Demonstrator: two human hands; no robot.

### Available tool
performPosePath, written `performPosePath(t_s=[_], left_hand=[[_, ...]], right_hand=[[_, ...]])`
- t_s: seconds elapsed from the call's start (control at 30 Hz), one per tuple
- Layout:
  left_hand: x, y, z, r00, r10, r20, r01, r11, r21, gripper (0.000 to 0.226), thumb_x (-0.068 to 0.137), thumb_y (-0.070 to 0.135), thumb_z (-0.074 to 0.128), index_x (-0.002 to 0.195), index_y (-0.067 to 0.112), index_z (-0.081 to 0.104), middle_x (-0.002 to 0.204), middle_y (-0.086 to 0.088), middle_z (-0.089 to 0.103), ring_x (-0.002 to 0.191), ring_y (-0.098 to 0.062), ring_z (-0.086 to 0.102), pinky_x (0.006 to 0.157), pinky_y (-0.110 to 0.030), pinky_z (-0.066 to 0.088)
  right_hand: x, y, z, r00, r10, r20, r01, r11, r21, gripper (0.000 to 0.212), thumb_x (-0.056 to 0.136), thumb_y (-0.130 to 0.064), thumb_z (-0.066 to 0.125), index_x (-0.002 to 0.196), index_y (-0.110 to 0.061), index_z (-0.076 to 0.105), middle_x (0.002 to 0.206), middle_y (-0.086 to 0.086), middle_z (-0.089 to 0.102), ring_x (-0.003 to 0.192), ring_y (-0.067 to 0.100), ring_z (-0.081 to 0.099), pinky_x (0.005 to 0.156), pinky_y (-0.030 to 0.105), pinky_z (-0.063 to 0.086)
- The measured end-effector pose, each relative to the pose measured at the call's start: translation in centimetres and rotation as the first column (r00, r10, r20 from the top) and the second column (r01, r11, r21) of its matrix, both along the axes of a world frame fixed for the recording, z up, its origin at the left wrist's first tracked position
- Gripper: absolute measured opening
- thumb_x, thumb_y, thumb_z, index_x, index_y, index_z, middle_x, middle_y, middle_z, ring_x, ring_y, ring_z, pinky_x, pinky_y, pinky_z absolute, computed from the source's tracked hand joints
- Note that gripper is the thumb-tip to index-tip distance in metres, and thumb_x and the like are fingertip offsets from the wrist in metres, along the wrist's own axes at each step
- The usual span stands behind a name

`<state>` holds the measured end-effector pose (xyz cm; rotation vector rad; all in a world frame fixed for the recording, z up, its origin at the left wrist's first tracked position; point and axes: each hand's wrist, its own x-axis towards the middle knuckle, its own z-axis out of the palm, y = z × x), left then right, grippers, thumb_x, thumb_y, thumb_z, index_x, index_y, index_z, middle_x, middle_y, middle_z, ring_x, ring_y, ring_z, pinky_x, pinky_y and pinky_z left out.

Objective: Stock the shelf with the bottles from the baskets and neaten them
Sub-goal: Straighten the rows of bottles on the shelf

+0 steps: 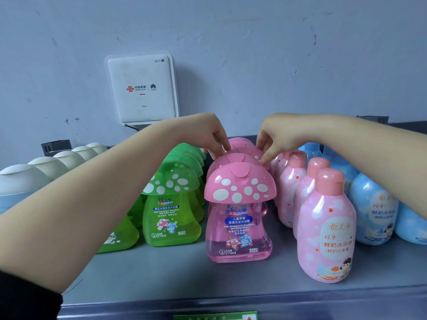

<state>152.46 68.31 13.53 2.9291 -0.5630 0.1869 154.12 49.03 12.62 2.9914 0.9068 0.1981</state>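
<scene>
— While sitting mid-row on the shelf (161, 273), how to handle that pink mushroom bottle (238, 158)?

— Rigid, slick, probably top-heavy. Pinched now at cap edges by left hand (208, 132) and right hand (275, 137); better held lower, by the body.

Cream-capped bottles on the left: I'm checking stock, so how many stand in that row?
5 cream-capped bottles, in one row on the shelf's left: nearest, second, third, fourth, farthest back. Others may sit out of frame.
</scene>
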Motion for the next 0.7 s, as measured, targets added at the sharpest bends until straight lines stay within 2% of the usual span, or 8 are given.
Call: performPosePath(t_s=[0.07, 0.13, 0.23, 0.3, 0.4, 0.5, 0.63, 0.7], left_hand=[[0.0, 0.2, -0.2, 1.0, 0.005, -0.006, -0.005, 1.0, -0.016, 0.024, 0.08, 0.015, 0.071, 0.104, 0.02, 0.072, 0.09, 0.002, 0.074, 0.066, 0.005, 0.062, 0.074, -0.016, 0.051], [-0.1, 0.5, -0.4, 1.0, 0.018, 0.0, -0.018, 1.0, -0.023, 0.025, 0.079, 0.014, 0.072, 0.103, 0.019, 0.072, 0.093, -0.001, 0.074, 0.079, -0.005, 0.066, 0.084, -0.026, 0.051], [-0.1, 1.0, -0.6, 1.0, 0.026, 0.01, -0.025, 0.999, -0.037, 0.022, 0.078, 0.017, 0.074, 0.099, 0.021, 0.073, 0.09, 0.0, 0.075, 0.076, -0.001, 0.066, 0.079, -0.019, 0.049], [-0.1, 1.3, -0.7, 0.999, 0.031, 0.019, -0.031, 0.998, -0.046, 0.022, 0.077, 0.018, 0.075, 0.099, 0.022, 0.073, 0.089, 0.001, 0.075, 0.067, 0.007, 0.063, 0.076, -0.013, 0.046], [-0.2, 1.6, -0.8, 0.999, 0.039, 0.013, -0.038, 0.997, -0.063, 0.023, 0.077, 0.019, 0.075, 0.099, 0.021, 0.073, 0.09, -0.001, 0.075, 0.073, 0.002, 0.064, 0.082, -0.02, 0.049], [-0.3, 1.7, -0.8, 0.999, 0.042, 0.011, -0.041, 0.997, -0.064, 0.024, 0.076, 0.019, 0.075, 0.1, 0.02, 0.073, 0.09, -0.001, 0.075, 0.077, -0.001, 0.065, 0.085, -0.022, 0.049], [-0.2, 1.9, -0.9, 0.999, 0.043, 0.022, -0.042, 0.996, -0.077, 0.024, 0.076, 0.018, 0.075, 0.1, 0.02, 0.073, 0.089, -0.001, 0.075, 0.074, -0.001, 0.065, 0.074, -0.013, 0.049], [-0.3, 1.9, -0.9, 0.999, 0.035, 0.021, -0.033, 0.996, -0.081, 0.023, 0.076, 0.018, 0.075, 0.099, 0.02, 0.073, 0.089, -0.002, 0.075, 0.08, -0.006, 0.067, 0.075, -0.015, 0.05]], right_hand=[[0.0, 0.3, -0.1, 1.0, 0.0, 0.003, 0.0, 1.0, 0.011, 0.034, 0.076, -0.035, 0.074, 0.103, -0.013, 0.071, 0.095, 0.0, 0.073, 0.089, 0.021, 0.065, 0.079, 0.029, 0.049], [0.2, 0.5, -0.1, 1.0, 0.006, 0.008, -0.007, 1.0, 0.022, 0.032, 0.077, -0.033, 0.073, 0.103, -0.015, 0.071, 0.091, -0.004, 0.072, 0.082, 0.016, 0.063, 0.071, 0.022, 0.048], [0.6, 0.9, -0.2, 1.0, 0.023, 0.01, -0.023, 0.999, 0.031, 0.026, 0.078, -0.028, 0.072, 0.102, -0.015, 0.071, 0.09, -0.005, 0.073, 0.07, 0.009, 0.058, 0.049, 0.005, 0.039], [0.7, 1.1, -0.2, 0.999, 0.035, 0.013, -0.035, 0.999, 0.029, 0.024, 0.079, -0.027, 0.071, 0.099, -0.014, 0.072, 0.09, -0.004, 0.074, 0.073, 0.009, 0.059, 0.05, 0.006, 0.039], [0.9, 1.3, -0.3, 0.999, 0.042, 0.012, -0.042, 0.999, 0.014, 0.023, 0.08, -0.025, 0.069, 0.098, -0.013, 0.072, 0.09, -0.003, 0.074, 0.075, 0.009, 0.06, 0.057, 0.012, 0.043], [0.9, 1.4, -0.2, 0.999, 0.047, 0.002, -0.047, 0.999, 0.022, 0.024, 0.079, -0.024, 0.069, 0.1, -0.013, 0.072, 0.091, -0.002, 0.074, 0.075, 0.011, 0.061, 0.048, 0.008, 0.039], [0.8, 1.4, -0.2, 0.999, 0.046, -0.003, -0.046, 0.998, 0.036, 0.026, 0.08, -0.023, 0.069, 0.103, -0.011, 0.071, 0.094, 0.0, 0.074, 0.075, 0.012, 0.061, 0.04, 0.007, 0.036], [0.8, 1.4, -0.2, 0.999, 0.047, -0.006, -0.047, 0.999, 0.027, 0.026, 0.08, -0.023, 0.069, 0.104, -0.011, 0.071, 0.095, 0.0, 0.074, 0.078, 0.013, 0.062, 0.042, 0.005, 0.037]])
